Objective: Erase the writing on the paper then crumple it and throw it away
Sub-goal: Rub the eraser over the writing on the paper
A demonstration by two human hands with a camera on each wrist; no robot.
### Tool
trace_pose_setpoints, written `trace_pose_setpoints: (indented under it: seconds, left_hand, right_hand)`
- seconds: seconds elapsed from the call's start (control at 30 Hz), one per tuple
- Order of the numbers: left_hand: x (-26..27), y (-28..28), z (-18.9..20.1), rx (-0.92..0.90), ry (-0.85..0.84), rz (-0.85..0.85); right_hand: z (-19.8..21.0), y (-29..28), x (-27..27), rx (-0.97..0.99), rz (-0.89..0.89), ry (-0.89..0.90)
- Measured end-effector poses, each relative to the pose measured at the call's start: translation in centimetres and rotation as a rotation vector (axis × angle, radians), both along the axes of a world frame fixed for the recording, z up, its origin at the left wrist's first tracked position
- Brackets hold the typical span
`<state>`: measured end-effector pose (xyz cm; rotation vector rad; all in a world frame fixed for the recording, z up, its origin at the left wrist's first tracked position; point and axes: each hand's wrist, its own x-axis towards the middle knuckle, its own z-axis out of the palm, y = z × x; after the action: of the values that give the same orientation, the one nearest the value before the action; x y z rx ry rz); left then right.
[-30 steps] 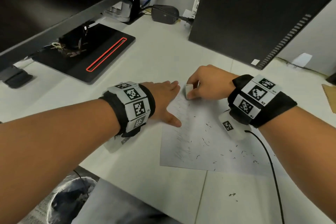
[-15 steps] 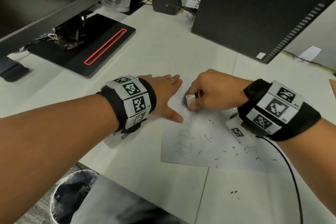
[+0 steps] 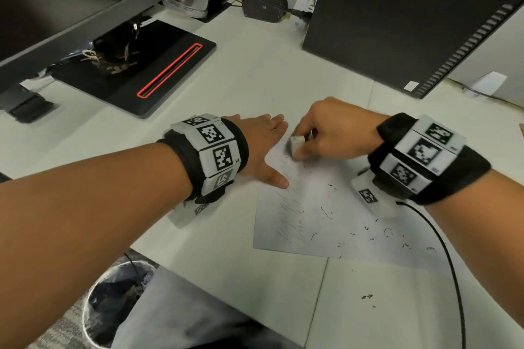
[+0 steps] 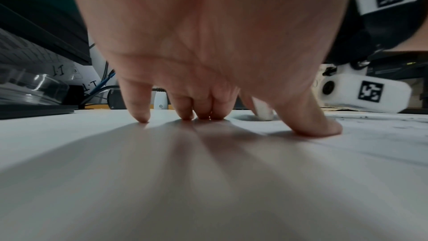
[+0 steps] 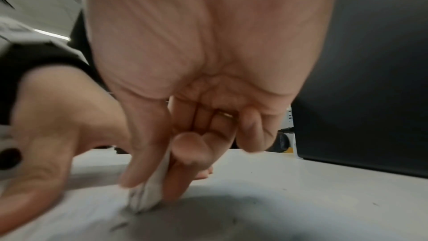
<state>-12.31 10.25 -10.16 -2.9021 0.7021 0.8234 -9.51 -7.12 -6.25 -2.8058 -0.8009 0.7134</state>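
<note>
Right hand (image 3: 334, 129) pinching eraser (image 3: 296, 146) against paper (image 3: 326, 215); left hand (image 3: 261, 147) flat, fingers straight, pressing paper's left edge onto tabletop (image 3: 255, 76).

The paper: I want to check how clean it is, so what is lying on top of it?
On the paper: dark eraser crumbs, faint pencil lines along its left side, the left hand pressing its edge, and the eraser pinched by the right hand. Anything under the hands is hidden.

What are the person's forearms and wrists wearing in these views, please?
Both forearms are bare, without sleeves. Each wrist carries a black band ringed with white blocks printed with black square markers. A white camera pod hangs beneath the right wrist, trailing a thin black cable.
</note>
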Motion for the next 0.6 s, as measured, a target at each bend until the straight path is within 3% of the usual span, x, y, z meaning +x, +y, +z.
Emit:
trace_pose_setpoints:
  seconds: [0.1,0.23,0.33,0.47,0.6]
  left_hand:
    - [0.0,-0.1,0.1,0.007,0.003,0.001]
    - [-0.2,0.0,0.3,-0.004,0.011,0.005]
    - [-0.3,0.0,0.4,0.001,0.012,0.004]
    - [-0.1,-0.1,0.3,0.011,0.01,0.001]
    - [0.0,-0.2,0.2,0.007,0.007,0.002]
  right_hand:
    - [0.3,-0.2,0.0,-0.036,0.022,0.085]
    - [-0.1,0.3,3.2,0.052,-0.103,-0.11]
    - [-0.2,0.4,4.2,0.059,-0.149,-0.154]
    - [-0.3,-0.4,1.2,0.001,-0.041,-0.076]
    - [0.4,-1.3,-2.5,-0.031,0.019,0.173]
